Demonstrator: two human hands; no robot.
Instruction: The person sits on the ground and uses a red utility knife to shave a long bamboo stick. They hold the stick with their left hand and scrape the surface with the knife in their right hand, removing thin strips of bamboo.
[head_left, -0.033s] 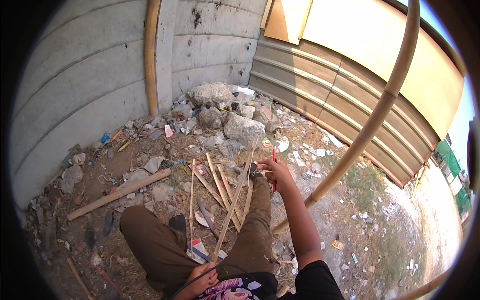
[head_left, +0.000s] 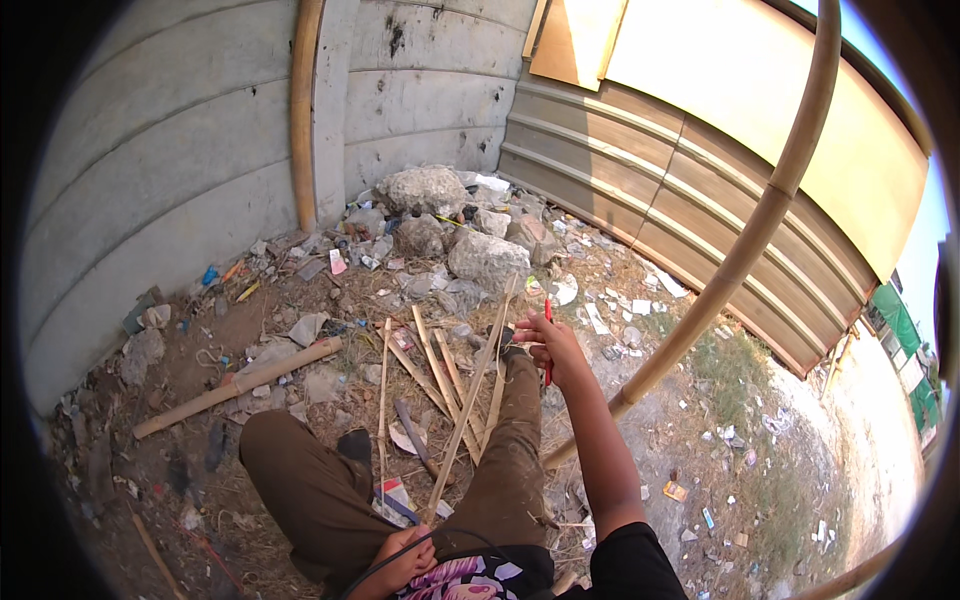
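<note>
Low in my lap, my left hand [head_left: 405, 562] is closed around the lower end of a long split bamboo strip [head_left: 470, 400]. The strip slants up and away over my outstretched leg. A dark cord crosses in front of this hand, and a flat bluish piece [head_left: 398, 509] lies just above it. Farther out, near the strip's far part, my right hand [head_left: 556, 352] grips a slim red pen-like stick [head_left: 548, 312], held upright. Its exact kind cannot be made out. Several more bamboo strips [head_left: 433, 365] lie on the ground between my legs.
A thick bamboo piece [head_left: 240, 387] lies at left. A slanting bamboo pole [head_left: 730, 270] passes close to my right arm. Rocks [head_left: 487, 256] and litter are heaped before the concrete wall [head_left: 180, 150]. A ribbed metal fence [head_left: 690, 190] stands at right. A dark-bladed tool [head_left: 413, 437] lies between my legs.
The fingers of my right hand have shifted slightly around the red stick. My left hand and the bamboo strip look unmoved.
</note>
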